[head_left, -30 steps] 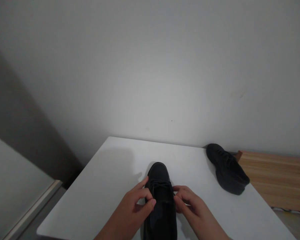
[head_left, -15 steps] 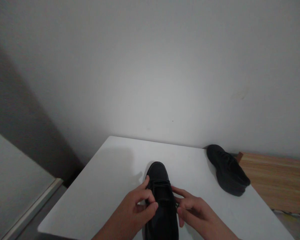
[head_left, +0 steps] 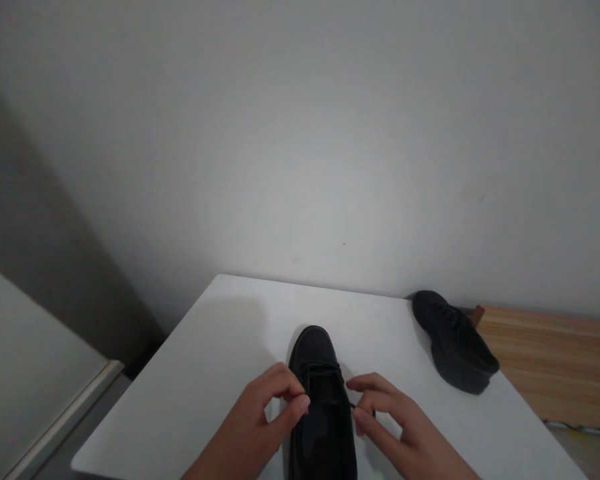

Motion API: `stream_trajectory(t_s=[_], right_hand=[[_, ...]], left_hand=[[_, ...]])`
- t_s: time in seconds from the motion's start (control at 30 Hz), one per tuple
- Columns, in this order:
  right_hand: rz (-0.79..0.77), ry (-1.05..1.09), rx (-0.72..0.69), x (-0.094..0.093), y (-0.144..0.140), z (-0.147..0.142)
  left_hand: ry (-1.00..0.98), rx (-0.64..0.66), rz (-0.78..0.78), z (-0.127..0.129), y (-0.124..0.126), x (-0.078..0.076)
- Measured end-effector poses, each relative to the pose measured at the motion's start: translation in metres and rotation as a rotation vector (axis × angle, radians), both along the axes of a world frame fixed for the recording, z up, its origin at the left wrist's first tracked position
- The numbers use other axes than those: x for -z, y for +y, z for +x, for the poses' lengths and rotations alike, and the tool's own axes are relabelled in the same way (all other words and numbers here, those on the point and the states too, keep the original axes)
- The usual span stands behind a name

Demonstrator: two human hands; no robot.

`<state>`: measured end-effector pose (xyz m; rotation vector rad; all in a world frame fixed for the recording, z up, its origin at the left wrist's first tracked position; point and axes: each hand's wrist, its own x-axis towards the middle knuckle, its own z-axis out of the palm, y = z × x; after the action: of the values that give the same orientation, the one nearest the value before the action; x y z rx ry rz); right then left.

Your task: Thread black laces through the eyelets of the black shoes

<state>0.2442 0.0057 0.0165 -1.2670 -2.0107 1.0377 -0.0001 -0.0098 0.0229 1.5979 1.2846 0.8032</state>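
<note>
Both hands (head_left: 260, 420) pinch black shoe's (head_left: 320, 400) laces

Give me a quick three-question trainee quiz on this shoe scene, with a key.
1. True or false: the second black shoe lies at the far right corner of the white table.
2. What do the left hand and right hand pinch on the near black shoe? A) its sole B) its laces C) its heel
3. Which way does the near black shoe's toe point?

Key
1. True.
2. B, though the dark laces are hard to make out.
3. Away from the person, toward the wall.
</note>
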Motion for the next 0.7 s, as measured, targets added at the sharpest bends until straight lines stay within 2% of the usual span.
stream_trajectory(t_s=[0.13,0.23,0.3,0.5,0.63,0.7], right_hand=[[0.116,-0.068,-0.035,-0.007,-0.003,-0.008],[0.153,-0.009,-0.097,-0.012,-0.007,-0.013],[0.196,0.056,-0.119,-0.015,-0.011,-0.016],[0.209,0.133,-0.178,-0.021,-0.013,-0.015],[0.200,0.163,-0.081,-0.015,-0.004,-0.014],[0.201,0.192,-0.077,-0.007,0.001,-0.015]], left_hand=[[-0.119,0.071,0.012,0.009,-0.004,0.005],[-0.247,0.168,0.127,0.016,-0.008,0.010],[-0.275,0.196,0.148,0.019,-0.010,0.008],[-0.222,0.273,0.145,0.017,-0.010,-0.002],[-0.166,0.275,0.140,0.016,-0.007,0.001],[-0.181,0.269,0.139,0.017,-0.006,0.003]])
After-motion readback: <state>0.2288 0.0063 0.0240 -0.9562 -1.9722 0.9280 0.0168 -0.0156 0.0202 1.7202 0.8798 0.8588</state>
